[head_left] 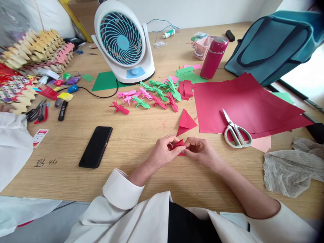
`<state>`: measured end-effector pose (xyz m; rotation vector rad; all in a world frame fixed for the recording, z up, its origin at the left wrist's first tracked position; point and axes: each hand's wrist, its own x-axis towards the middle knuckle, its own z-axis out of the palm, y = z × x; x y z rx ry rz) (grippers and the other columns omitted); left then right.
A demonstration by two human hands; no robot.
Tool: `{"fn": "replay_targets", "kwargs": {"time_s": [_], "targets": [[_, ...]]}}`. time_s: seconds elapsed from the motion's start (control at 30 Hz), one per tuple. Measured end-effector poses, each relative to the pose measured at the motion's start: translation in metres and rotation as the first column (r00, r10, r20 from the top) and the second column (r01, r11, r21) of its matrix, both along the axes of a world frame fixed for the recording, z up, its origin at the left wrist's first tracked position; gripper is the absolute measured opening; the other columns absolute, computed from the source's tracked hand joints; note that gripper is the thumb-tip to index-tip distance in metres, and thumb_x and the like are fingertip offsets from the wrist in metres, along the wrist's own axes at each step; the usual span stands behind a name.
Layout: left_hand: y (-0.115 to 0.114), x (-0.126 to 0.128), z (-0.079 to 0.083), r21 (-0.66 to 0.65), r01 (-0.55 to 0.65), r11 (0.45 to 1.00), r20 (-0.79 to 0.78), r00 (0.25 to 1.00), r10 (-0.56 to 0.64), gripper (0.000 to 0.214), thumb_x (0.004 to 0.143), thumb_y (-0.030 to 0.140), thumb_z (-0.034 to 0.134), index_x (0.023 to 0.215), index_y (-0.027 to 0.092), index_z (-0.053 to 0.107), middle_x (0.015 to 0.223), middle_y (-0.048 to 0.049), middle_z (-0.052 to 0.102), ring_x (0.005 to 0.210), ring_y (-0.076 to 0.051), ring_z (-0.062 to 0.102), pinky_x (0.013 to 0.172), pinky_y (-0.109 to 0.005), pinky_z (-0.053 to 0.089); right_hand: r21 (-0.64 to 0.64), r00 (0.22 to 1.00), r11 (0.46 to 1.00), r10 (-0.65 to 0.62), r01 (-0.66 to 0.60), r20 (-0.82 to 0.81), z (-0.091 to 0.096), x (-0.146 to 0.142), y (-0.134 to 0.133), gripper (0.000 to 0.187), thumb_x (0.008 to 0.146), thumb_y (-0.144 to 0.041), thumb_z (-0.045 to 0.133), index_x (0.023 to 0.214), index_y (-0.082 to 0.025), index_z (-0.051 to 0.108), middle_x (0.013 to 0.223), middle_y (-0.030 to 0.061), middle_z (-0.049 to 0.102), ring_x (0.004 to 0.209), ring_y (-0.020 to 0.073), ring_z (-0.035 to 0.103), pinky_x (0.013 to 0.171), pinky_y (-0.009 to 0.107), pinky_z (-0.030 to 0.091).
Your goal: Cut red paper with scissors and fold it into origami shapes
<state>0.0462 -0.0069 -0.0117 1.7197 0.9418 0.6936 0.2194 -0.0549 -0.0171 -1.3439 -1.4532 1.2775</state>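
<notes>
- Location: a small folded piece of red paper (178, 145) is sitting between the two hands, over the near half of a pale wood-grain desk (136, 135); whether it is touching the desk is not showing clearly. Clock directions are running from this piece, 12 o'clock pointing away from the person.
- Hands: the left hand (164, 149) is pinching the paper between thumb and fingers from 9 o'clock; the right hand (201, 152) is pinching its 3 o'clock edge. The hands are almost meeting; the paper is hiding some fingertips.
- Handling, as judged: the paper is likely weighing next to nothing, bending easily yet holding a crease; a hard squeeze is risking crumpling or tearing.
- Hold: thumb-and-finger grips on the layered folds are looking safest; single-layer corners are offering weaker purchase.
- Edges: a red folded-paper triangle (186, 122) is lying close by at 12 o'clock, limiting forward movement. Large red paper sheets (215, 104) are covering 2 o'clock, white-handled metal scissors (236, 132) lying across their near edge. Pink, green and red folded-paper figures (160, 93) are crowding 11 o'clock.
- Room: the widest open stretch is running toward 9 o'clock, up to a black rectangular phone (95, 147). The desk's near edge is running along 6 o'clock.
</notes>
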Motion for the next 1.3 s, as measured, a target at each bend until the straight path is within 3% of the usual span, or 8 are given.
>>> {"fn": "replay_targets", "kwargs": {"time_s": [0.23,0.37,0.53,0.73,0.9,1.1,1.3], "targets": [[0.0,0.0,-0.006,-0.066,-0.074,0.995,0.081,0.994,0.079,0.024,0.079,0.033,0.071,0.068,0.014,0.061,0.066,0.0015,0.059,0.061,-0.009,0.05,0.058,-0.021,0.039,-0.041,0.996,0.998,-0.055,0.053,-0.064,-0.004,-0.004,0.001,0.022,0.08,-0.038,0.069,0.075,-0.017,0.062,0.067,-0.0002,0.058,0.059,0.0114,0.047,0.056,0.025,0.037],[0.0,0.001,-0.007,-0.159,-0.052,0.986,0.135,0.988,0.074,0.021,0.076,0.031,0.073,0.071,0.014,0.063,0.067,0.0012,0.061,0.061,-0.01,0.053,0.058,-0.021,0.041,-0.002,0.995,0.996,-0.09,0.09,0.031,-0.003,-0.006,-0.001,0.02,0.08,-0.035,0.067,0.073,-0.017,0.062,0.065,-0.0001,0.057,0.058,0.0115,0.045,0.054,0.025,0.035],[-0.002,0.001,-0.004,-0.038,-0.096,0.995,0.116,0.988,0.1,0.019,0.077,0.027,0.073,0.067,0.015,0.062,0.068,0.0014,0.058,0.062,-0.009,0.052,0.057,-0.021,0.04,0.028,0.991,0.992,-0.126,0.125,0.032,-0.001,-0.01,-0.002,0.02,0.08,-0.034,0.066,0.071,-0.017,0.061,0.066,0.0005,0.057,0.058,0.0117,0.046,0.054,0.026,0.035],[-0.004,0.003,-0.007,0.058,-0.098,0.994,0.285,0.955,0.077,0.02,0.081,0.025,0.071,0.067,0.016,0.06,0.077,-0.0005,0.057,0.073,-0.011,0.056,0.067,-0.023,0.045,0.036,0.988,0.992,-0.118,0.122,-0.101,-0.003,-0.013,-0.001,0.018,0.082,-0.035,0.066,0.08,-0.017,0.066,0.076,0.0029,0.063,0.07,0.0152,0.055,0.065,0.027,0.043],[-0.006,0.005,-0.006,0.12,-0.112,0.986,0.27,0.96,0.076,0.013,0.079,0.023,0.074,0.072,0.017,0.064,0.084,-0.0028,0.06,0.084,-0.014,0.059,0.076,-0.027,0.047,0.142,0.987,0.977,-0.161,0.161,-0.01,0.002,-0.016,-0.006,0.017,0.081,-0.028,0.065,0.069,-0.018,0.06,0.065,-0.0015,0.054,0.06,0.0113,0.047,0.056,0.024,0.037],[-0.009,0.004,0.003,0.212,-0.125,0.969,0.172,0.981,0.088,0.014,0.08,0.022,0.071,0.072,0.018,0.061,0.081,-0.0023,0.06,0.081,-0.015,0.059,0.079,-0.028,0.047,0.236,0.969,0.96,-0.192,0.152,0.154,0.005,-0.018,-0.009,0.019,0.083,-0.025,0.06,0.065,-0.02,0.055,0.063,-0.0017,0.05,0.056,0.0105,0.043,0.054,0.025,0.035],[-0.01,0.004,0.002,0.179,-0.112,0.977,0.14,0.986,0.088,0.014,0.082,0.022,0.069,0.072,0.018,0.061,0.078,-0.002,0.061,0.081,-0.015,0.059,0.079,-0.028,0.047,0.258,0.967,0.956,-0.186,0.137,0.173,0.004,-0.019,-0.008,0.019,0.084,-0.025,0.058,0.066,-0.02,0.053,0.064,-0.0016,0.05,0.057,0.0108,0.044,0.055,0.025,0.035]]}}
